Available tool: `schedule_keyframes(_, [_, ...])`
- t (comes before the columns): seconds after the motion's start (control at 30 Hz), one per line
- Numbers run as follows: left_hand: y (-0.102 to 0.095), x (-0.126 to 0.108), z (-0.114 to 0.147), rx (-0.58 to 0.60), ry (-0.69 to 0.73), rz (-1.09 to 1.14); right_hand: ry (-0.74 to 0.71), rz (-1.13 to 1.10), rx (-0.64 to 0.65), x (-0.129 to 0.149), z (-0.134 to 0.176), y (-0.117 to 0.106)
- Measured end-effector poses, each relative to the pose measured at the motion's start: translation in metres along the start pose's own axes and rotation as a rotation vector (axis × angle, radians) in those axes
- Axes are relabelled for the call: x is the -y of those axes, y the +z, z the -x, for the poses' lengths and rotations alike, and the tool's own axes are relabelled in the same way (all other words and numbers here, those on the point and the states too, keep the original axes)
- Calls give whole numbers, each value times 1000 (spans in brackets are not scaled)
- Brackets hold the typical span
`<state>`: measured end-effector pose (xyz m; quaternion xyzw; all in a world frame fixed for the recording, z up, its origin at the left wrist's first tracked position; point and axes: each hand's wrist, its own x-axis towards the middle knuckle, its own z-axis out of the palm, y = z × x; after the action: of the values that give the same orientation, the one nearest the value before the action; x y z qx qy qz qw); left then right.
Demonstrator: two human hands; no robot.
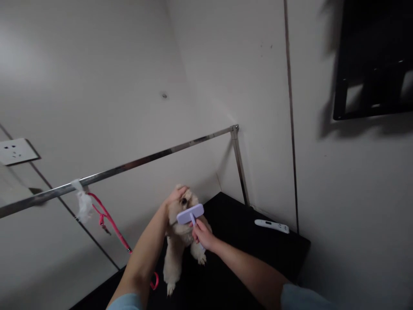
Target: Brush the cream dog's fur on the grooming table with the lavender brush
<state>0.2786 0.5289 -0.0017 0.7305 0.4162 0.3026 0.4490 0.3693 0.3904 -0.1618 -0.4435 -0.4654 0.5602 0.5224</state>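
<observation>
Gripping the handle of a lilac slicker brush (190, 214) in my right hand (202, 234), fingers wrapped tight around it, I am pressing its flat head against the face of a small cream dog (180, 241). My left hand (176, 194) is resting over the top of the dog's head, fingers curled down onto the fur. The dog is standing on a black table (251, 241), set in the corner of the walls. A pink leash (111, 224) is hanging from the metal bar (145, 159), and a white thermometer (271, 225) is lying near the table's far edge, well apart from the dog.
</observation>
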Motion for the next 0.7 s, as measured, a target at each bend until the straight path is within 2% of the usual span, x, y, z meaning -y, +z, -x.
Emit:
schedule_keyframes(0.07, [-3, 1, 1, 13, -40, 62, 76, 73, -28, -5, 0, 1])
schedule_keyframes(0.17, [-9, 2, 0, 45, -152, 206, 204, 112, 83, -12, 5, 0])
schedule_keyframes(0.27, [-12, 2, -5, 68, -195, 267, 120, 68, 115, -1, -1, -2])
schedule_keyframes(0.33, [-11, 2, -8, 63, -175, 257, 28, 44, 48, 5, -8, -2])
schedule_keyframes(0.4, [-9, 4, -9, 40, -147, 229, 29, 64, 22, 2, -10, -2])
schedule_keyframes(0.53, [-6, 7, -10, 2, -64, 137, 105, 84, 144, -13, -2, -6])
schedule_keyframes(0.63, [-9, 7, -9, 6, 27, 21, -22, 46, 124, -6, -4, -13])
schedule_keyframes(0.7, [-12, 8, -6, 6, 66, -41, -52, 85, 86, -1, -6, -17])
